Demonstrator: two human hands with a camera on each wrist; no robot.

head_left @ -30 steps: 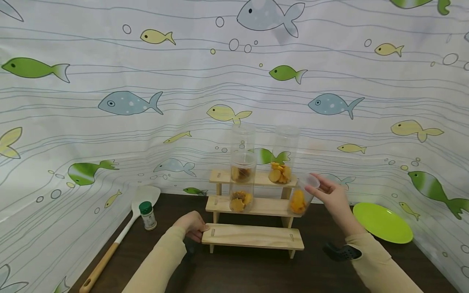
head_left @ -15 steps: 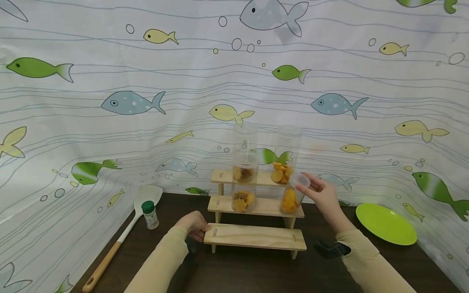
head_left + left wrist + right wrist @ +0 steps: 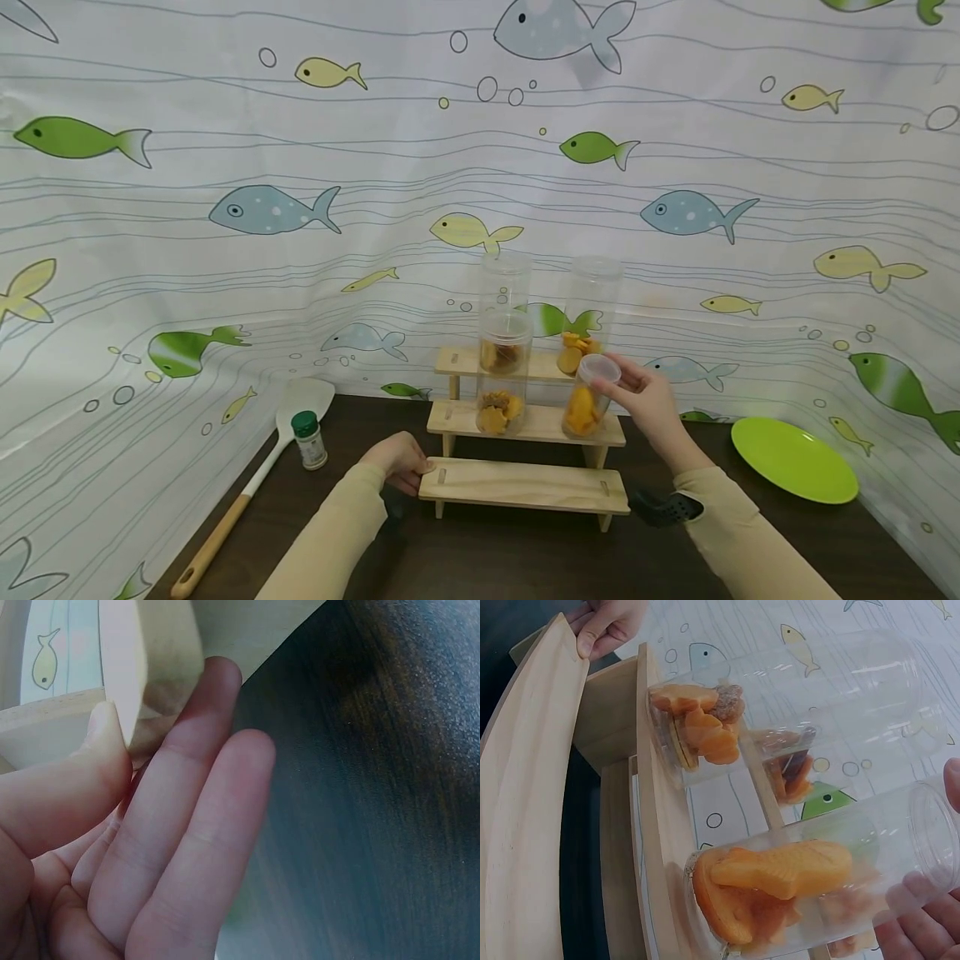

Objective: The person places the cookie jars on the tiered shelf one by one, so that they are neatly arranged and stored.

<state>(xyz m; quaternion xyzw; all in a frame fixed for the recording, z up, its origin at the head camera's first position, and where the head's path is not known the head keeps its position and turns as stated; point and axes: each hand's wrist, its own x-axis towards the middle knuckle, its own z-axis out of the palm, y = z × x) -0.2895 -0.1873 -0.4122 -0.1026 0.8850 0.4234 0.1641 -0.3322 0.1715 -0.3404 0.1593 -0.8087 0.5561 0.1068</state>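
My right hand (image 3: 651, 408) grips a clear lidded jar (image 3: 583, 408) near its top. Orange pieces fill the jar's lower part, and its base is at the right end of the middle step of a three-tier wooden stand (image 3: 525, 483). My left hand (image 3: 396, 461) pinches the left end of the lowest step, thumb on top and fingers beneath, as the left wrist view shows. A second clear jar (image 3: 504, 417) with orange and brown pieces stands left on the middle step. Behind, two more jars stand on the top step, the right one (image 3: 594, 292) partly hidden by the held jar.
Left of the stand are a green-capped shaker bottle (image 3: 309, 442) and a white spatula (image 3: 255, 479) with a wooden handle. A lime green plate (image 3: 795, 462) lies at the right. Behind the dark table (image 3: 480, 558) hangs a fish-patterned sheet (image 3: 390, 167).
My right hand has carried the jar leftward over the middle step and brought it more upright. The left hand keeps its hold on the lowest step.
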